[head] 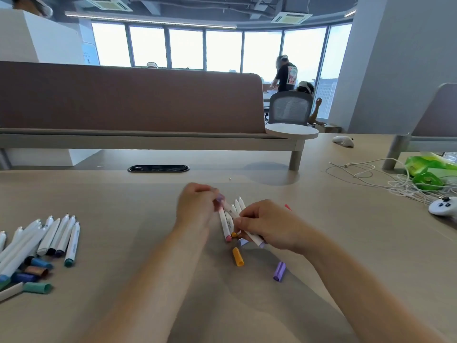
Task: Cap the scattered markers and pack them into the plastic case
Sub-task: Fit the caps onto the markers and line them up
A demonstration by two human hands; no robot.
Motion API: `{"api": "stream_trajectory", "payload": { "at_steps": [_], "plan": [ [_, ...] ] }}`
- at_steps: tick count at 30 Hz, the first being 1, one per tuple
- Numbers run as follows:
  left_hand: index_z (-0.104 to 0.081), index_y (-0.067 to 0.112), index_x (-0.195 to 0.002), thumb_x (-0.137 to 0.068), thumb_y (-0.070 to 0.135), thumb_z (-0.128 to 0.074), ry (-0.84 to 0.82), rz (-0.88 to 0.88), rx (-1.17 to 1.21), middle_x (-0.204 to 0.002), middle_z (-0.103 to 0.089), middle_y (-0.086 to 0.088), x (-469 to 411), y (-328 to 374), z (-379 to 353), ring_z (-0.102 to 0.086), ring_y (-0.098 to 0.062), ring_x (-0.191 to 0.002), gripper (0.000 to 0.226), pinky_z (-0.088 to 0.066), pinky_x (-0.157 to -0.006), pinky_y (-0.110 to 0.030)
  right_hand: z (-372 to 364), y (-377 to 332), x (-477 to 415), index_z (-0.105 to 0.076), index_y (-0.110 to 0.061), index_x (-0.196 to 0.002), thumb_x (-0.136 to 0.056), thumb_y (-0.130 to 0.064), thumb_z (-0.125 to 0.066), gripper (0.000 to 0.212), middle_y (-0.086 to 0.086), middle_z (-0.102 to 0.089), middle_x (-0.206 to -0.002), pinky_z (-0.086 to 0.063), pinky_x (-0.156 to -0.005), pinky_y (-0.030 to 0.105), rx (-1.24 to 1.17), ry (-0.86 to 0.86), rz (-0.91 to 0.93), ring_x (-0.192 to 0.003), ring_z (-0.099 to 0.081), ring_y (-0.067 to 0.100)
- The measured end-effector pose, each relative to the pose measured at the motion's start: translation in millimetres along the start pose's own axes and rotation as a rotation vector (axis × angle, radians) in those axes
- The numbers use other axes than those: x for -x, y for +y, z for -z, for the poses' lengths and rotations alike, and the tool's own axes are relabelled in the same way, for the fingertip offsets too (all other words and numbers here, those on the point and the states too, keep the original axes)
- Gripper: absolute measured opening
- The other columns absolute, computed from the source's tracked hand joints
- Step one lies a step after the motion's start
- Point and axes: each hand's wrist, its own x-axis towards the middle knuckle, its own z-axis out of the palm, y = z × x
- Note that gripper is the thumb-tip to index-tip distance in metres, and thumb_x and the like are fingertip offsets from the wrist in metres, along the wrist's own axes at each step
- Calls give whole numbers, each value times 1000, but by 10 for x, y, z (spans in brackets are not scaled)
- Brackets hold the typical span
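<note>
Left hand (195,206) and right hand (267,226): both bare. Left forearm (158,273) and right forearm (346,276) bare too, right to the lower frame edge. Anything worn higher up is out of view. Fingers (244,220) slightly motion-blurred; finer detail unreadable.

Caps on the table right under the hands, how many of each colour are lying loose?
orange cap: 1
purple cap: 1
pale lilac cap: 1, partly hidden by the right hand
Total: 3
Not counted: the mauve cap that the left hand pinches on the marker in the right hand.
</note>
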Motion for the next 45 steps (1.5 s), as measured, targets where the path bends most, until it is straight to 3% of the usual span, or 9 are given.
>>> {"api": "stream_trajectory", "payload": {
  "at_steps": [4,8,12,16,21,29,36,40,45],
  "plan": [
    [-54,5,-85,-90,-6,-55,87,18,99,-71,-62,-14,-205,93,273,-56,-19,-59,12,-48,-56,-24,128,93,46,-74,-18,-82,-97,-36,-55,31,-4,-68,-66,-43,-59,18,-72,82,-59,-53,-53,0],
    [-62,3,-88,-85,0,-62,-150,8,-195,-73,-70,-14,42,-13,12,-59,-22,-65,4,-50,-62,-33,177,200,-96,-74,-19,-86,-99,-34,-52,29,-4,-65,-69,-40,-47,11,-103,280,-132,-47,-53,0],
    [-65,4,-82,-79,5,-64,-389,-131,-557,-67,-72,-6,314,-28,-141,-62,-15,-59,4,-50,-62,-35,129,269,-162,-72,-19,-84,-99,-34,-51,30,0,-66,-74,-49,-67,29,-25,338,-164,-64,-58,12],
    [-67,6,-74,-75,10,-64,-523,-219,-782,-65,-72,-5,417,-63,-213,-67,-24,-64,5,-53,-64,-34,145,310,-165,-67,-21,-74,-98,-33,-52,31,0,-63,-68,-55,-74,37,-52,358,-177,-63,-57,13],
    [-63,14,-59,-68,12,-62,-565,-264,-982,-66,-69,-7,448,-121,-239,-63,-21,-65,9,-38,-59,-23,134,316,-161,-70,-19,-82,-100,-33,-51,29,1,-66,-76,-52,-71,31,-41,329,-166,-68,-59,13],
    [-63,13,-48,-72,15,-60,-561,-316,-1076,-64,-66,-11,474,-160,-243,-53,-17,-52,24,-38,-53,-25,125,340,-177,-72,-18,-88,-99,-33,-51,28,2,-69,-81,-51,-70,30,-43,311,-156,-69,-60,14],
    [-65,11,-51,-73,14,-56,-537,-312,-1104,-59,-63,-13,424,-167,-233,-59,-22,-61,25,-38,-55,-24,120,379,-208,-70,-21,-85,-99,-34,-51,27,1,-68,-80,-52,-70,31,-30,307,-164,-70,-60,15],
    [-68,7,-65,-78,16,-58,-526,-331,-1140,-62,-60,-12,404,-196,-220,-45,-24,-58,19,-32,-53,-25,115,395,-220,-69,-21,-83,-99,-35,-52,27,1,-68,-78,-50,-67,30,-32,304,-166,-67,-60,15],
    [-74,11,-84,-86,15,-57,-606,-362,-1098,-81,-73,-2,437,-171,-249,-66,-22,-79,18,-37,-80,-23,127,400,-209,-69,-18,-81,-99,-33,-52,29,1,-65,-73,-45,-60,26,-40,303,-165,-63,-57,13]
  ]
}}
